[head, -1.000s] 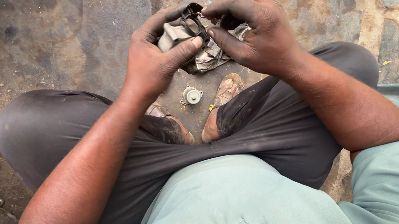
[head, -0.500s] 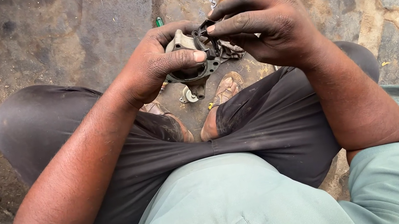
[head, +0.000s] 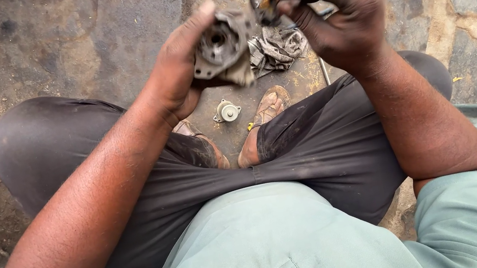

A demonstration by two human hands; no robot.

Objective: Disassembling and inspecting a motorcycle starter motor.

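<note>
Rag (head: 278, 50) and small fitting (head: 227, 111) clutter the ground between the feet.

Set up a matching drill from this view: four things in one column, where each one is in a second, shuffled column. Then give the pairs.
Things:
1. Round metal housing
2. Small dark part
3. Grey rag
4. Small silver fitting

Places:
A. On the ground between the feet
B. In the left hand
C. On the ground below the raised hands
D. Pinched in the right hand

Pairs: 1-B, 2-D, 3-C, 4-A
</note>
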